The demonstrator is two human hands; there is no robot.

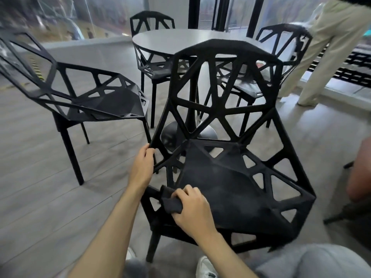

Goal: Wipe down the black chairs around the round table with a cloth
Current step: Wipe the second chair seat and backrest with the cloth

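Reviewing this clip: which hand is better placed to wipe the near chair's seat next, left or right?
Right, probably. The right hand already grips the dark cloth at the near edge of the near chair, beside the seat. The left hand holds the chair's side frame, which seems to steady it.

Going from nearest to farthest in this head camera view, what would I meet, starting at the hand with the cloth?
Right hand gripping the dark cloth → left hand holding the near chair's frame → round table → far chair behind the table.
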